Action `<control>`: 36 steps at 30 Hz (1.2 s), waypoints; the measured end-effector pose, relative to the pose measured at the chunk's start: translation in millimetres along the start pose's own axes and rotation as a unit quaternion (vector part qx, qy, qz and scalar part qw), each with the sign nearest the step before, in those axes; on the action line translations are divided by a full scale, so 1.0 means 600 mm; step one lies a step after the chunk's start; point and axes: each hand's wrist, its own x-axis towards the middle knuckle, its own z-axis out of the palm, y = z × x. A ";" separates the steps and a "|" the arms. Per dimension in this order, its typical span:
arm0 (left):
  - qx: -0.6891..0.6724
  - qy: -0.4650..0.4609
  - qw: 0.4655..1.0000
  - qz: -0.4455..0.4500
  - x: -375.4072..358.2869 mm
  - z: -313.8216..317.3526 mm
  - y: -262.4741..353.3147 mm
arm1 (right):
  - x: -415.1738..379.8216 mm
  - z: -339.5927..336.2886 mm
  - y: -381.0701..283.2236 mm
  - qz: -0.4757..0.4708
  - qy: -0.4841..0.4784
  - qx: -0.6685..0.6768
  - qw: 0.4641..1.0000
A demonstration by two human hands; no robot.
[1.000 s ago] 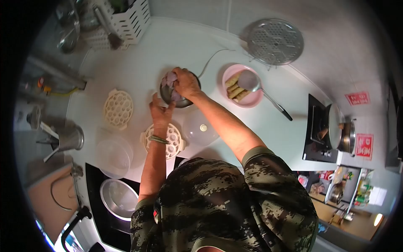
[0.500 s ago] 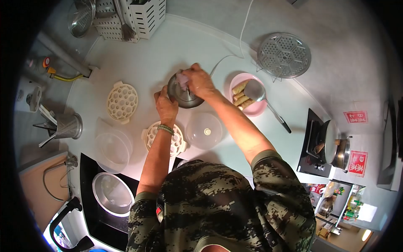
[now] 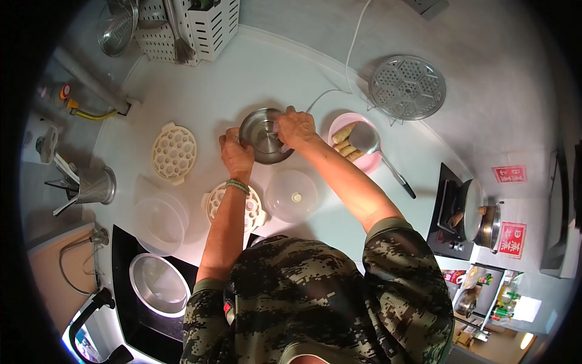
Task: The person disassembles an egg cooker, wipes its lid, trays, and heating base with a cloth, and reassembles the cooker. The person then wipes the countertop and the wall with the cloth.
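Observation:
A round, shiny metal bowl (image 3: pixel 265 136) sits on the counter in the middle of the view. My left hand (image 3: pixel 236 150) grips its left rim, fingers on the outside wall. At the right rim, my right hand (image 3: pixel 296 128) is closed on a crumpled pale cloth (image 3: pixel 282 138), pressing it against the inner wall; most of the cloth is hidden under the fingers. A cream rack with round holes (image 3: pixel 174 153) lies to the left. A similar rack (image 3: pixel 253 212) lies partly under my left forearm, beside a clear domed lid (image 3: pixel 291 195) with a small knob.
To the right, a pink plate (image 3: pixel 368 162) holds several browned rolls and a spatula (image 3: pixel 394 168). A clear tub (image 3: pixel 162 224) stands near the sink, where a metal basin (image 3: pixel 159 284) sits. A perforated steaming rack (image 3: pixel 407 87) leans at the back; a white cord (image 3: pixel 348 67) runs behind the bowl.
My right hand has moved with the cloth from the bowl's upper middle to its right inner side, uncovering the bowl's bottom. My left hand stays on the rim. The view has shifted slightly.

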 end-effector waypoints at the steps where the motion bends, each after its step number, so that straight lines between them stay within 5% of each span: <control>1: -0.003 0.009 1.000 0.011 0.000 0.000 0.001 | 0.006 0.004 -0.001 0.002 0.017 -0.002 1.000; 3: -0.003 0.005 1.000 0.028 -0.003 -0.001 0.001 | 0.026 0.031 -0.008 0.011 0.049 -0.001 0.999; 6: 0.000 -0.010 0.998 0.058 0.007 -0.002 -0.010 | 0.063 0.083 -0.030 -0.157 0.190 0.104 0.964; 10: 0.009 -0.006 0.998 0.055 0.006 -0.009 -0.020 | 0.048 0.091 -0.057 -0.283 0.162 0.201 0.924; 13: -0.028 0.011 0.999 0.038 0.001 0.004 -0.024 | 0.040 0.091 -0.039 -0.321 0.208 0.164 0.910; 14: -0.047 0.017 0.998 0.037 -0.006 0.014 -0.029 | 0.039 0.088 -0.034 -0.263 0.197 0.161 0.931; 16: -0.074 0.034 0.997 -0.018 -0.019 0.035 -0.037 | 0.045 0.076 -0.019 -0.146 0.175 0.150 0.962; 17: -0.087 0.043 0.994 -0.047 -0.028 0.047 -0.043 | 0.041 0.076 -0.009 -0.168 0.189 0.182 0.950; 18: -0.284 0.008 0.944 -0.169 -0.039 0.056 -0.039 | 0.039 0.080 0.003 -0.191 0.203 0.215 0.936; 21: -0.403 -0.014 0.857 -0.322 -0.095 0.048 0.005 | 0.031 0.098 0.020 -0.253 0.223 0.228 0.913; 23: -0.323 0.010 0.914 -0.244 -0.096 0.019 0.024 | 0.020 0.098 0.029 -0.257 0.231 0.210 0.915; 24: -0.295 0.031 0.939 -0.173 -0.079 0.018 -0.005 | 0.009 0.084 0.030 -0.231 0.162 0.206 0.937; 26: -0.196 0.055 0.979 0.028 -0.023 0.019 -0.061 | -0.004 0.091 0.027 -0.234 0.212 0.183 0.931; 27: -0.123 0.033 0.990 0.067 -0.002 -0.012 -0.008 | -0.011 0.094 0.027 -0.235 0.236 0.170 0.927; 31: -0.020 -0.139 0.984 0.112 0.081 0.008 0.021 | -0.019 0.097 0.006 -0.312 0.198 0.133 0.920; 36: 0.122 -0.202 0.965 0.116 0.117 0.035 -0.002 | -0.002 0.098 0.010 -0.372 0.179 0.016 0.911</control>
